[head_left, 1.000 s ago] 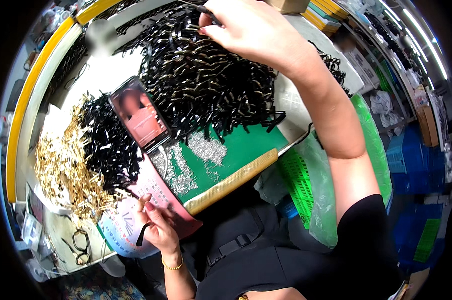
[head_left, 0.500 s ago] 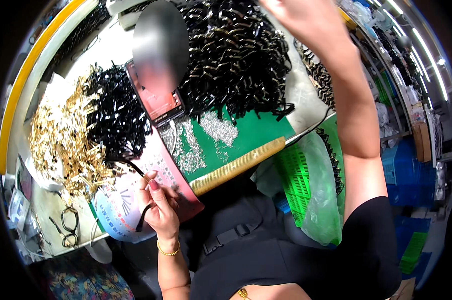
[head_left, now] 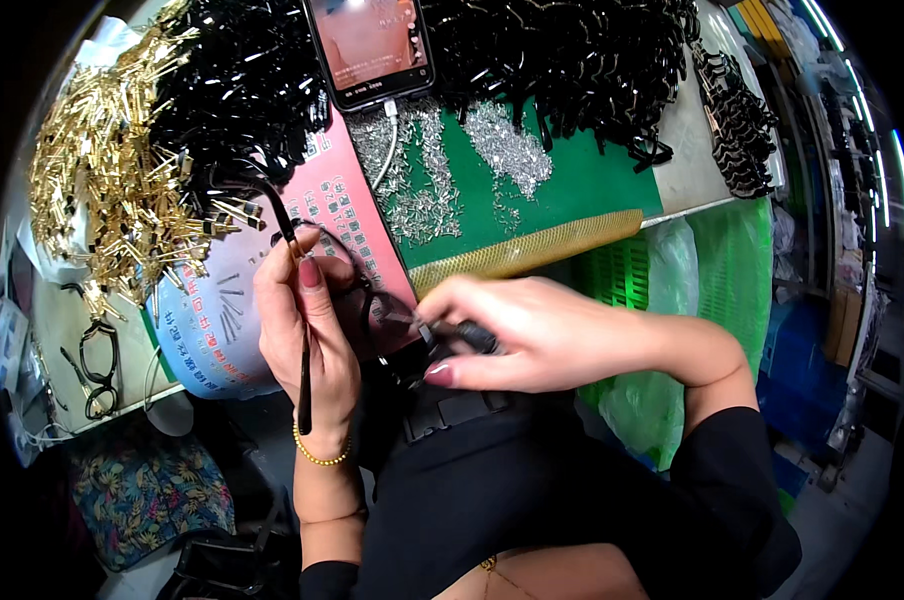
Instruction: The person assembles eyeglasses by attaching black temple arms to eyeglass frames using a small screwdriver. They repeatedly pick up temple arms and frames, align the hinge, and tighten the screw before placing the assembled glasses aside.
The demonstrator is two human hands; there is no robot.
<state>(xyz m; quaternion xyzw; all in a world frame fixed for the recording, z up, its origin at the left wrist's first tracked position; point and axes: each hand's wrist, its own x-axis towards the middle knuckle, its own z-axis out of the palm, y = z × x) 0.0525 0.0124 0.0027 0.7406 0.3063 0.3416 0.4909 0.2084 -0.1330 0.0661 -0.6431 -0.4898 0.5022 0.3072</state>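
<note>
My left hand is closed on a pair of dark eyeglasses, thumb and fingers pinching near one hinge. One long black temple runs down past the palm to the wrist, and another black piece sticks up beyond the fingertips. My right hand is bent in close beside the frame at the table's front edge. Its fingers are closed round a dark, thick-ended tool, blurred by motion and partly covered, so its exact kind cannot be told. The tool's front end lies close to the eyeglasses.
Piles of gold metal parts and black temples cover the table's far side. A phone with a white cable lies between them. Small silver pieces rest on the green mat. A green basket stands at right.
My right hand has come down from the far right, beyond the black pile, to the eyeglasses, now with a dark tool in it. My left hand keeps its hold. The whole view has shifted.
</note>
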